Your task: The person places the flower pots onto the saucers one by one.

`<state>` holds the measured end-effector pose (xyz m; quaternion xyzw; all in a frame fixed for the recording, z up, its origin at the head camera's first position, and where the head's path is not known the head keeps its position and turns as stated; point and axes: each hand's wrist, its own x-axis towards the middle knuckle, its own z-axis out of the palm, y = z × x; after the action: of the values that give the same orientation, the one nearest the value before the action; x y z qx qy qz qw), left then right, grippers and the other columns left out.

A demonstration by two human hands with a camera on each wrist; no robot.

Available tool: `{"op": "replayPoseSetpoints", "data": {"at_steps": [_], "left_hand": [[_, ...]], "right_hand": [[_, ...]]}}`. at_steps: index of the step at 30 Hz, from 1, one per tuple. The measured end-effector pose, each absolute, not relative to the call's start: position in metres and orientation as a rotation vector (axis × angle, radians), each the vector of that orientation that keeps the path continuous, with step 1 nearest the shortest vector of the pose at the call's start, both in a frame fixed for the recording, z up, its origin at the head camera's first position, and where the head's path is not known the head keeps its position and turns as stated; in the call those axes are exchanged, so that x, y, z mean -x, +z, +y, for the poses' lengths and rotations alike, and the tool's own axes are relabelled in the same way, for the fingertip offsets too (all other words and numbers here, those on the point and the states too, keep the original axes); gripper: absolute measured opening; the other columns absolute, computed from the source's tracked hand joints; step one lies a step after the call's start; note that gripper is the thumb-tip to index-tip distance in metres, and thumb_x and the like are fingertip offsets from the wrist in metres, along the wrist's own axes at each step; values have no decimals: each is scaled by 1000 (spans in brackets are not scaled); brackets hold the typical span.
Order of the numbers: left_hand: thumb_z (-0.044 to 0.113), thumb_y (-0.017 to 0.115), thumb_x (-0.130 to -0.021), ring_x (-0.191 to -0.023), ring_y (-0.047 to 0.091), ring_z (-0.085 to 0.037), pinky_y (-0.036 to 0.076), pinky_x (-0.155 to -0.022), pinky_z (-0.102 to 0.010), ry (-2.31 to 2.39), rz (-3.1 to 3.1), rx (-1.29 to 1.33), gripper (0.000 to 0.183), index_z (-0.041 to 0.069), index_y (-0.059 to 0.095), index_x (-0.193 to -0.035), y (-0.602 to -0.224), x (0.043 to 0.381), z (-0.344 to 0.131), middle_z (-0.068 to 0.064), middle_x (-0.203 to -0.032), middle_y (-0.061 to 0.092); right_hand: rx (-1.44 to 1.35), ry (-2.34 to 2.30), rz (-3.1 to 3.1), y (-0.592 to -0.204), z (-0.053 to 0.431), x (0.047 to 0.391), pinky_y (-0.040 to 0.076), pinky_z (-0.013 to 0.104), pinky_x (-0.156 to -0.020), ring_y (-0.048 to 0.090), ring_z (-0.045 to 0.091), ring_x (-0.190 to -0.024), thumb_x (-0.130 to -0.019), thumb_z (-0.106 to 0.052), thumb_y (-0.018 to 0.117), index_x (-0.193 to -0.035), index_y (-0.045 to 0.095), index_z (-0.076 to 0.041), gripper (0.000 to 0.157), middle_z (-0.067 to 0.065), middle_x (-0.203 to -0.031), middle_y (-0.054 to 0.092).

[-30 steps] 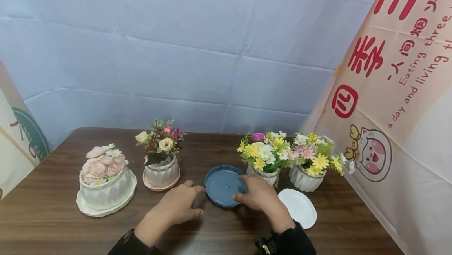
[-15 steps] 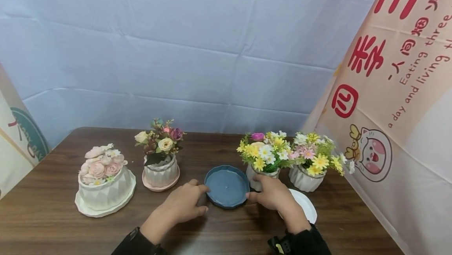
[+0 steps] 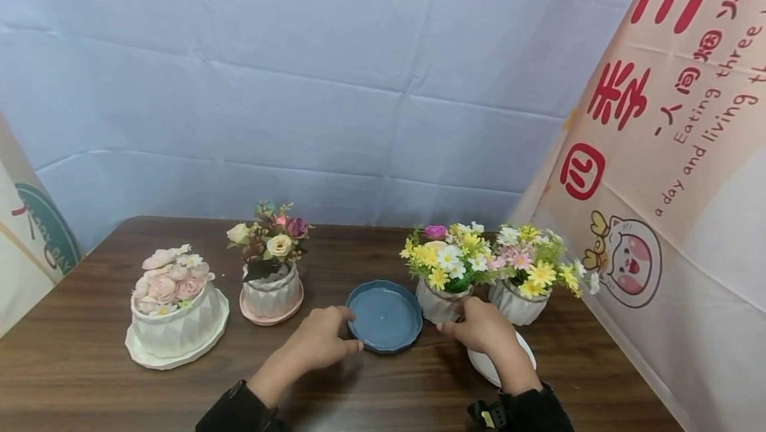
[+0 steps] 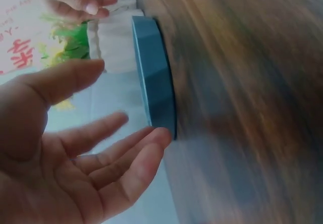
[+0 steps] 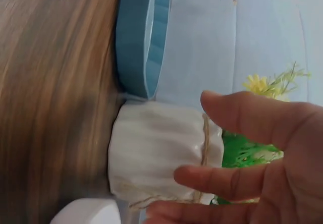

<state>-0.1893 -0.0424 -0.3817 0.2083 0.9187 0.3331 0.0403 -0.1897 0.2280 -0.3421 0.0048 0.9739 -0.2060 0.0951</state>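
A round blue saucer [image 3: 384, 318] with a faceted rim lies on the brown table. At its left edge is my left hand [image 3: 317, 341], fingers loosely bent and thumb apart; whether the fingertips touch the rim, I cannot tell. To the right of the saucer stands a white ribbed flowerpot [image 5: 156, 153] with twine round its top and yellow and white artificial flowers [image 3: 450, 256]. My right hand [image 3: 483, 331] is in front of this pot, thumb and fingers spread around its near side without a visible grip. A white saucer [image 3: 482, 364] is partly hidden beneath the right forearm.
Another white pot [image 3: 518, 304] with pink and yellow flowers stands at the right. On the left, a pot of mixed roses [image 3: 269, 296] sits on a pink saucer, and a wide white pot [image 3: 179, 322] of pale pink flowers sits on a white saucer. A cloth backdrop [image 3: 299, 119] hangs behind.
My right hand has left the blue saucer and moved right to the potted yellow flowers. The left hand has shifted slightly right along the saucer's edge. The saucer stays in place.
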Motion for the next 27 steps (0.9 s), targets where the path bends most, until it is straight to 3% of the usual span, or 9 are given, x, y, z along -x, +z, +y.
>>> {"op": "replayPoseSetpoints", "data": {"at_steps": [4, 8, 12, 17, 19, 22, 24, 27], "left_hand": [[22, 76, -74, -68, 51, -16, 45, -60, -36, 1070, 2850, -548, 48, -6, 61, -111, -384, 193, -42, -3, -75, 58], [20, 76, -73, -67, 52, -16, 45, -59, -34, 1111, 2868, -515, 42, -6, 63, -104, -386, 196, -45, -3, -74, 57], [18, 76, -72, -66, 54, -16, 46, -60, -34, 1137, 2870, -475, 39, -7, 64, -99, -387, 199, -45, -3, -74, 59], [17, 74, -73, -63, 51, -17, 44, -57, -33, 1131, 2873, -466, 24, -2, 66, -86, -390, 205, -45, -2, -70, 57], [16, 74, -73, -64, 52, -18, 45, -58, -34, 1120, 2877, -458, 22, -2, 67, -84, -392, 207, -45, -3, -71, 58], [15, 74, -74, -65, 55, -19, 47, -60, -34, 1126, 2864, -429, 27, -5, 66, -90, -393, 210, -45, -7, -74, 61], [14, 73, -75, -60, 58, -18, 48, -57, -33, 1147, 2835, -410, 27, -6, 66, -92, -393, 211, -45, -8, -68, 61], [12, 71, -77, -48, 56, -15, 45, -49, -29, 1192, 2775, -384, 24, -6, 64, -91, -395, 214, -43, -3, -54, 57]], "right_hand": [[-98, -563, 2900, -344, 234, 191, 45, 41, -61, 57, 32, -79, -83, -32, 68, -114, 55, 7, 51, 16, -97, 59], [-124, -570, 2907, -345, 238, 193, 45, 41, -60, 57, 33, -80, -83, -32, 68, -119, 49, 13, 60, 22, -100, 57], [-112, -646, 2904, -347, 241, 196, 47, 47, -69, 55, 43, -93, -84, -32, 67, -127, 37, 19, 73, 33, -113, 51], [-109, -730, 2934, -353, 241, 203, 46, 47, -70, 55, 43, -91, -84, -36, 66, -130, 24, 24, 87, 30, -102, 55], [-117, -778, 2943, -356, 240, 205, 46, 45, -65, 57, 40, -83, -84, -38, 65, -128, 27, 23, 85, 26, -91, 57], [-143, -861, 2937, -359, 240, 209, 43, 41, -61, 55, 35, -70, -84, -40, 65, -114, 46, 15, 65, 20, -78, 55], [-153, -915, 2928, -360, 239, 211, 41, 39, -58, 52, 31, -66, -84, -40, 66, -110, 49, 11, 60, 19, -77, 53], [-137, -965, 2942, -361, 238, 215, 44, 41, -64, 56, 35, -81, -81, -43, 68, -118, 48, 11, 68, 27, -98, 56]]}}
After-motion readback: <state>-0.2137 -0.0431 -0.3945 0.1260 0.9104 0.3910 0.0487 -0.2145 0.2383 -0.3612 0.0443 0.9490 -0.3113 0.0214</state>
